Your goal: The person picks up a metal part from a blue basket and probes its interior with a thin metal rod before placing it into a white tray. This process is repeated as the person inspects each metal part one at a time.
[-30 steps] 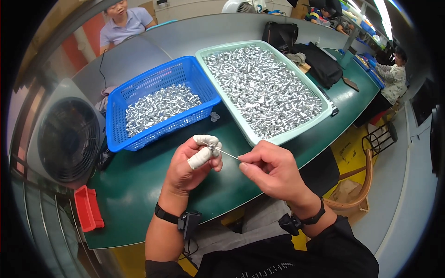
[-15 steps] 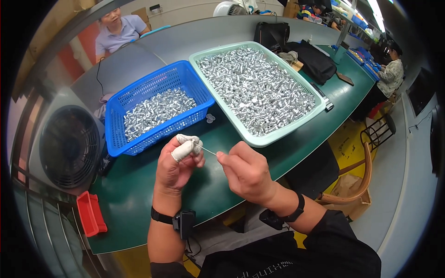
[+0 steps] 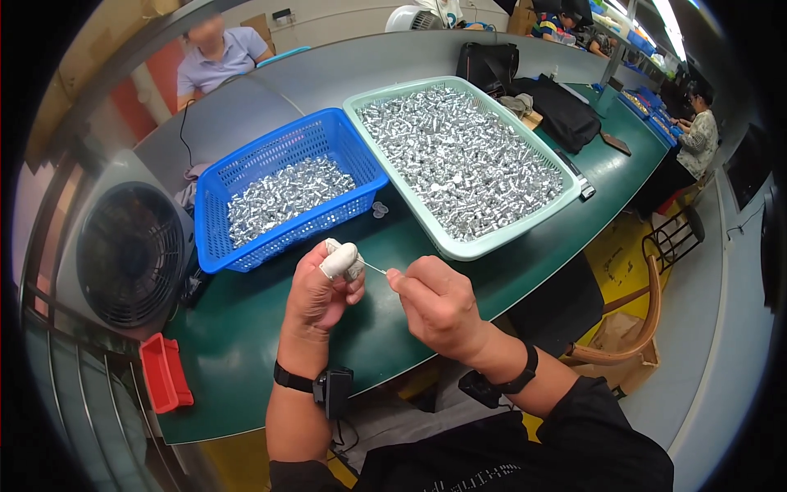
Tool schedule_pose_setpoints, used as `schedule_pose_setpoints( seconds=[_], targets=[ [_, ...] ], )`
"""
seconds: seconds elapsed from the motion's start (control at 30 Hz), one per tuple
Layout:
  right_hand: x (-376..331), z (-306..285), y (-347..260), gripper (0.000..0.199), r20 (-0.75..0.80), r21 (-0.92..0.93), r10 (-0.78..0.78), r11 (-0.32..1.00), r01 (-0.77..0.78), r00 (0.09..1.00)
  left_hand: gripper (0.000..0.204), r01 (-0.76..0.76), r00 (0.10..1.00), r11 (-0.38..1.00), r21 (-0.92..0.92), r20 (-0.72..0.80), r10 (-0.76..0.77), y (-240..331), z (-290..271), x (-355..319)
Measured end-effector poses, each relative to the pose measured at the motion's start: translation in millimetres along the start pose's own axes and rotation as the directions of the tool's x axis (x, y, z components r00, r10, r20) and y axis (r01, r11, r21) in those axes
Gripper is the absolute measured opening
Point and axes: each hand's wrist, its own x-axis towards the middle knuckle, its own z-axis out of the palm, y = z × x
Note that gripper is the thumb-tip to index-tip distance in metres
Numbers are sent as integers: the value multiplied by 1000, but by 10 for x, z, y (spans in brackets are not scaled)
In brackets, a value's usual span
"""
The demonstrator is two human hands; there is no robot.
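My left hand (image 3: 316,287) is closed in a pinch above the green table, with white finger covers (image 3: 338,261) on thumb and forefinger. Whatever sits between those fingertips is hidden by them. My right hand (image 3: 443,307) grips a thin, needle-like metal rod (image 3: 375,268) between thumb and forefinger; its far end reaches the left fingertips. Beyond my left hand stands a blue perforated basket (image 3: 307,213), partly filled with small silver metal parts (image 3: 287,197). To its right, a larger pale green basket (image 3: 467,248) is full of similar parts (image 3: 459,164).
A red tray (image 3: 166,373) lies at the table's left edge, near a large fan (image 3: 131,254). Small clear discs (image 3: 379,210) rest by the blue basket. Black bags (image 3: 557,111) lie at the back right. A wooden-armed chair (image 3: 652,312) stands at right. Other people sit farther off.
My left hand has come closer to the right one, so less of the rod shows between them. The whole view has shifted slightly. The baskets stay in place.
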Motion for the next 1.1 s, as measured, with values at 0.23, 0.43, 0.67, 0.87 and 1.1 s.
schedule_pose_setpoints(
  seconds=[0.23,0.43,0.67,0.87,1.1],
  targets=[
    [86,-221,56,7,887,456,267,-627,-632,376,9,-211,976,975,64,70,207,-11,196,-122],
    [-5,-66,-16,7,110,482,361,795,-368,926,10,-161,986,986,40,39,159,-102,16,-40],
    [22,-40,-64,8,293,557,550,566,-607,782,13,-98,994,995,3,-45,98,-11,110,-8],
    [-74,-138,206,9,831,547,353,-659,-516,430,23,-198,980,980,10,-24,198,-120,140,70],
    [-107,-145,-88,11,448,693,660,170,-701,603,20,-274,943,961,-40,-207,261,-115,-29,81]
  ],
)
